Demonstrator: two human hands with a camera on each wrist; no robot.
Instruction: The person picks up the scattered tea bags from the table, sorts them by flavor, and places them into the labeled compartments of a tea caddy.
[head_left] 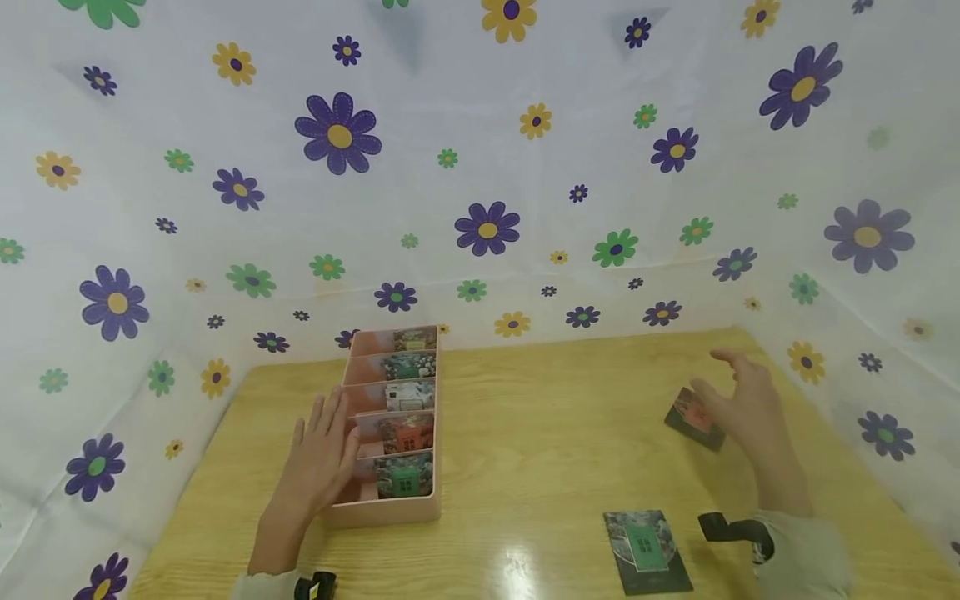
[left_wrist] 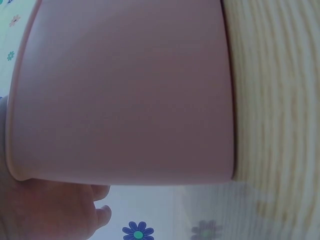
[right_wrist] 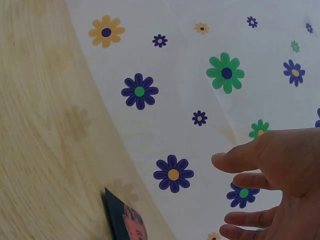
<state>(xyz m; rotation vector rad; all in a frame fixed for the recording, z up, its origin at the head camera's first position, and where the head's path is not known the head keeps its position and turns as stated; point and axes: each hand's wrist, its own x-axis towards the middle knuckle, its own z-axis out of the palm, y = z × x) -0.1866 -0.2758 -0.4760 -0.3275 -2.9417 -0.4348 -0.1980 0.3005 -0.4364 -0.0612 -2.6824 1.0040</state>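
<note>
A pink divided box (head_left: 438, 433) stands on the left of the table, cards upright in its compartments. My left hand (head_left: 318, 454) rests along the box's left side, fingers straight and the thumb over the rim. In the left wrist view the box's wall (left_wrist: 125, 95) fills most of the picture, the hand (left_wrist: 50, 207) at its lower corner. My right hand (head_left: 750, 408) hovers beside a dark card with a red picture (head_left: 693, 419); its fingers are spread and hold nothing. The right wrist view has that card (right_wrist: 131, 222) apart from the hand (right_wrist: 285, 175). A green-picture card (head_left: 647, 550) lies nearer me.
The cards in the box include a green one (head_left: 405, 477) in front, a red one (head_left: 408, 434) behind it and a whitish one (head_left: 410, 396) farther back. A white flowered cloth (head_left: 420, 250) encloses the wood-grain table (head_left: 525, 433) at the back and sides.
</note>
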